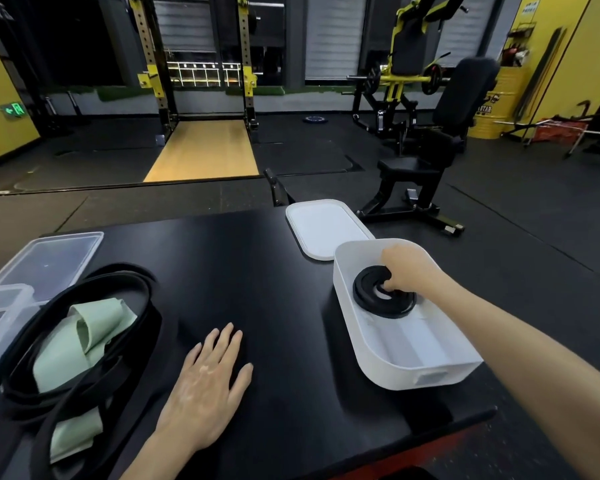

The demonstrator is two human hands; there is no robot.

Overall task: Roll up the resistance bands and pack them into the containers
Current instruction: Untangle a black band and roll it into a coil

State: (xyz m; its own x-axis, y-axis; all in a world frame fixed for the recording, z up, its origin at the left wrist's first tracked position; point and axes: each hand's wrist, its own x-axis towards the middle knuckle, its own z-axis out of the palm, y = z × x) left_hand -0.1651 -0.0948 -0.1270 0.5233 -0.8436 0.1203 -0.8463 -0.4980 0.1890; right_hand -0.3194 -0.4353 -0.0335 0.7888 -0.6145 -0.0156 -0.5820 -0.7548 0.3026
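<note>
My right hand (404, 271) reaches down into the white translucent plastic container with rounded corners (347, 317), which stands on the right part of the black desk (274, 306). The fingers are curled over the edge of the black rubber resistance band rolled into a flat coil (378, 299) and go into its middle hole, so this hand is gripping the coil. I think I hold it this way so that the roll cannot spring apart while it lies at the far end of the container. The white flat lid (323, 226) lies just behind the container, out of the way, so the opening is free. My left hand (208, 386) is open, with the palm flat on the desk and the fingers straight; it holds nothing and probably only steadies me. To its left, the loose black loop bands (18, 400) and a pale green flat band (66, 355) lie together in a heap, not yet rolled. Beside them wait a clear plastic box (4, 306) and its clear lid (52, 258), I suppose for these bands.
</note>
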